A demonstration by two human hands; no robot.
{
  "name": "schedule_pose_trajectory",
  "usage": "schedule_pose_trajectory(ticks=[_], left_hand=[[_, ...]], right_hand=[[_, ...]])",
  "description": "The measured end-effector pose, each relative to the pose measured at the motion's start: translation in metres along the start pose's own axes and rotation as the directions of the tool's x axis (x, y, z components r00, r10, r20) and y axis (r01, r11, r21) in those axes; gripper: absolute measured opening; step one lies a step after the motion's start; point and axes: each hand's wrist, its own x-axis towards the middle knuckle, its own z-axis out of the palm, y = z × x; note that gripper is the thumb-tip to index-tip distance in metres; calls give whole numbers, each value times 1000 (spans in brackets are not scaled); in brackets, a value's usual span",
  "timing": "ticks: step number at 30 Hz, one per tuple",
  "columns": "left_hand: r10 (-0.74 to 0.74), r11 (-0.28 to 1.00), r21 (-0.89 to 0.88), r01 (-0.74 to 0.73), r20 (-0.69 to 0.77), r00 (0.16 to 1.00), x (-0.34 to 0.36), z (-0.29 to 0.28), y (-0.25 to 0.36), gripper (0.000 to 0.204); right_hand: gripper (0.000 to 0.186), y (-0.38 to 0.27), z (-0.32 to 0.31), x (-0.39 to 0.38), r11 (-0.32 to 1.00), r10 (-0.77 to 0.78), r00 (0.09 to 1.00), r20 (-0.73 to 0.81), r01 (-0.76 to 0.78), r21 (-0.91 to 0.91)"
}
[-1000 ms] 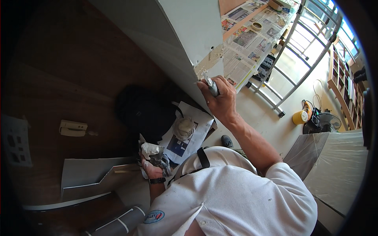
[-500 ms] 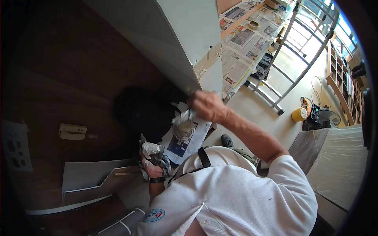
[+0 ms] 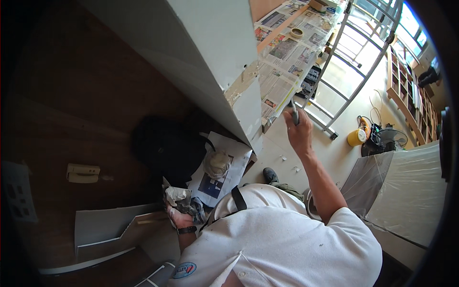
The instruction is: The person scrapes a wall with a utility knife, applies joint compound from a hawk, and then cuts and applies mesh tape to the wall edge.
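Note:
My left hand [image 3: 180,218] is closed around a broad grey scraper [image 3: 183,205], low beside my body. A lump of white filler [image 3: 176,194] rests on the scraper. Raised out in front to the right, my right hand [image 3: 300,136] grips a putty knife [image 3: 295,116] with a dark handle, its blade pointing away from me. The knife is apart from the wall end. A pale wall end [image 3: 248,111] stands left of it, with a rough beige patch [image 3: 242,85] across its edge. An open bag of pale material [image 3: 217,165] sits on printed paper [image 3: 209,189] below the wall.
A newspaper-covered surface [image 3: 282,67] carries a tape roll [image 3: 296,33]. Beyond it stand a metal ladder [image 3: 351,71], a yellow bucket [image 3: 356,137] and a fan [image 3: 393,137]. Plastic-wrapped panels [image 3: 406,191] are at right. A wall phone [image 3: 83,173] and black bag [image 3: 165,148] are left.
My right hand has swung right, away from the wall end and bag, with the putty knife now showing clearly. My left hand stays low with the scraper and filler. The view has shifted slightly.

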Motion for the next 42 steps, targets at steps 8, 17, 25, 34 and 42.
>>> schedule_pose_trajectory(ticks=[8,17,25,34,42], left_hand=[[41,999,28,-43,57,998,-5,40,4,41],[82,993,88,-78,-45,996,-5,38,5,44],[67,992,109,-61,-56,996,-44,62,4,40],[-8,1000,19,7,26,1000,-16,29,3,45],[92,990,105,-93,16,996,-25,49,0,45]], right_hand=[[16,-81,-1,46,956,-87,996,18,79,283],[16,-107,14,85,868,-12,1000,-15,17,496],[12,-110,15,103,866,-13,997,78,-27,500],[15,-109,11,116,878,-38,975,220,-73,474],[18,-112,11,111,820,12,959,284,-173,545]])
